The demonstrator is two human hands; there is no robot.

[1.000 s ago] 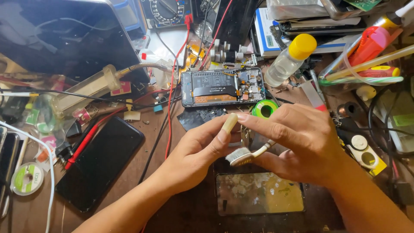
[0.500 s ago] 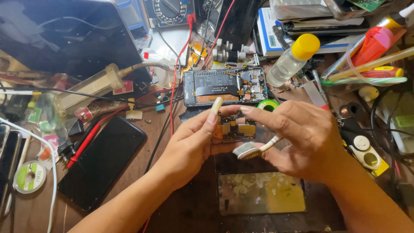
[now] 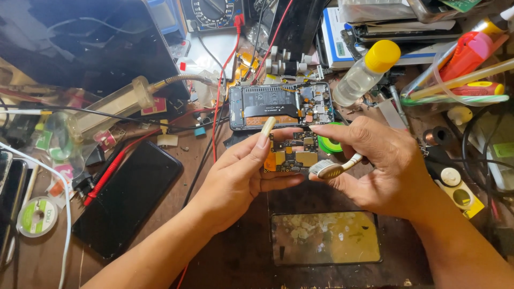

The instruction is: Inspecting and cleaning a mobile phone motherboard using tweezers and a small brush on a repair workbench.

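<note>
Gold-shielded circuit board (image 3: 289, 155) sat pinched in the left hand (image 3: 235, 182), just below the opened phone (image 3: 281, 104). The right hand (image 3: 385, 171) gripped a small brush (image 3: 327, 169), bristles apparently touching the board's edge. Strokes were best kept light, the board held steady.

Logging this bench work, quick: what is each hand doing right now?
Left hand: closed on a small circuit board, forefinger raised.
Right hand: closed on a small white brush, bristles beside the board.

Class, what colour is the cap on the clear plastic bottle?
Yellow; the cap shows clearly in the head view.
</note>
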